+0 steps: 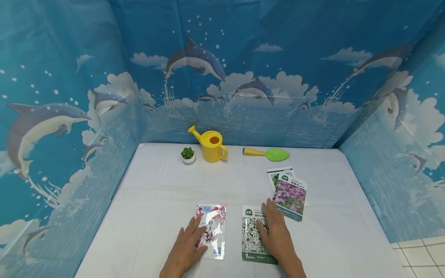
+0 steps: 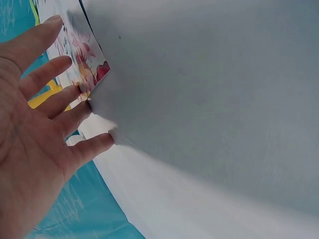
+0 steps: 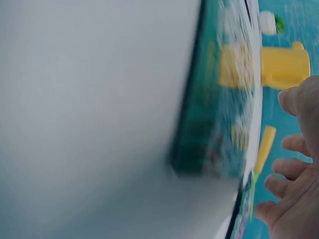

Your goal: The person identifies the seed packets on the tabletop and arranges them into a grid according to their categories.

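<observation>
My left hand has its fingers spread along the left side of a seed packet with pink blossoms. In the left wrist view, the fingertips overlap or come close to the edge of that packet. My right hand, fingers extended, lies over the right part of a white-flower seed packet and hides some of it. The right wrist view has the hand with fingers slightly bent and apart, beyond the blurred, shiny packet. Neither hand grips anything.
A purple-flower seed packet overlaps another packet just beyond my right hand. At the back of the white table stand a potted plant and a yellow watering can, with a green trowel lying to their right. Dolphin-print curtains surround the table.
</observation>
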Demonstrator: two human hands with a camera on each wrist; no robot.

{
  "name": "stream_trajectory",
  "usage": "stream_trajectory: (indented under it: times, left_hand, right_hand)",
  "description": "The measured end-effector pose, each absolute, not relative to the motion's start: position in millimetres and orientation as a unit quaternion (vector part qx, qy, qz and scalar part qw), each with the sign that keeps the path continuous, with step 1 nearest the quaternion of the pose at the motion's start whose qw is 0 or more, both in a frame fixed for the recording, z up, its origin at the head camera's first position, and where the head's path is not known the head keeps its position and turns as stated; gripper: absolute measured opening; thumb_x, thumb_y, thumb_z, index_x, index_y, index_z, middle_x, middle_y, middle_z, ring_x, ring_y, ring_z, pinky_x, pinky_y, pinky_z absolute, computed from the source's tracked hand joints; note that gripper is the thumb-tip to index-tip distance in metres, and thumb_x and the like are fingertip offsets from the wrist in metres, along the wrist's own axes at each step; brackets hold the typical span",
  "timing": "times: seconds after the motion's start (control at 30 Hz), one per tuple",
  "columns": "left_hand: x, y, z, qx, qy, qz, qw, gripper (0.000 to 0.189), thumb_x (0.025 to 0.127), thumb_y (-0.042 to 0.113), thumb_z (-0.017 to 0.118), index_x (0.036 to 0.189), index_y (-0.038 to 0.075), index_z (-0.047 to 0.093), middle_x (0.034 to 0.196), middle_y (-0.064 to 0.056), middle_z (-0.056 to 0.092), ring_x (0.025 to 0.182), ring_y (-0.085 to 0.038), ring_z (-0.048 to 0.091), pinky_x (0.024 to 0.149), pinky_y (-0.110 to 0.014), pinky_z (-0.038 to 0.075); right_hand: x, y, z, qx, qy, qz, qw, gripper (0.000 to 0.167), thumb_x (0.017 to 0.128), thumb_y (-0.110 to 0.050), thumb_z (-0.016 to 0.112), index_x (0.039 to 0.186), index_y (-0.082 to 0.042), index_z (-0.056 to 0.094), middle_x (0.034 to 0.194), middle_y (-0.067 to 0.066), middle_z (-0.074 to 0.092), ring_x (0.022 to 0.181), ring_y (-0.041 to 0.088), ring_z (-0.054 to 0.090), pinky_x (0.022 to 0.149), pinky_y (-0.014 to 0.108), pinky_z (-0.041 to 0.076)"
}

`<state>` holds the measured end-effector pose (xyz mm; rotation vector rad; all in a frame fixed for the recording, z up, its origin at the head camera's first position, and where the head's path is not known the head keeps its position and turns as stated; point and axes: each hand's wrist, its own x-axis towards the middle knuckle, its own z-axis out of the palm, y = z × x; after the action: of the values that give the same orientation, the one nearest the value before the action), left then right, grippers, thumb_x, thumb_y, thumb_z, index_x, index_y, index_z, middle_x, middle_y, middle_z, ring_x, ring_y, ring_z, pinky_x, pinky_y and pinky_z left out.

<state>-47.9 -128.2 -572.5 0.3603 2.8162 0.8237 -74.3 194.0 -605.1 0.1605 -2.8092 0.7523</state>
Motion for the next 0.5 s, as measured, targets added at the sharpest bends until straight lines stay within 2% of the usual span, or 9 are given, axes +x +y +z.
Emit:
stream_trajectory:
  times: [0.27,0.5]
  left_hand:
    - [-49.7,-127.2,-572.2,0.114,0.947,0.286,0.092,0.059,0.091,0.024,0.087,0.144,0.009,0.067,0.169,-0.016,0.043,0.158,-0.044,0.035,0.121,-0.075,0.029]
    - [-48.6,-125.4,-572.5,0.105,0.946,0.291,0.097,0.065,0.094,0.026,0.084,0.152,0.01,0.061,0.175,-0.018,0.03,0.154,-0.046,0.041,0.121,-0.075,0.029]
  right_hand:
    - [-94.2,225.5,-599.9,0.028,-0.954,0.248,0.163,0.067,0.098,-0.015,0.079,0.154,0.008,0.051,0.164,0.034,0.041,0.152,0.056,0.037,0.117,0.077,0.034]
    - [-101.8,245.6,-607.2,0.013,-0.954,0.243,0.174,0.073,0.098,-0.02,0.078,0.158,0.008,0.046,0.164,0.039,0.036,0.153,0.061,0.03,0.116,0.08,0.03]
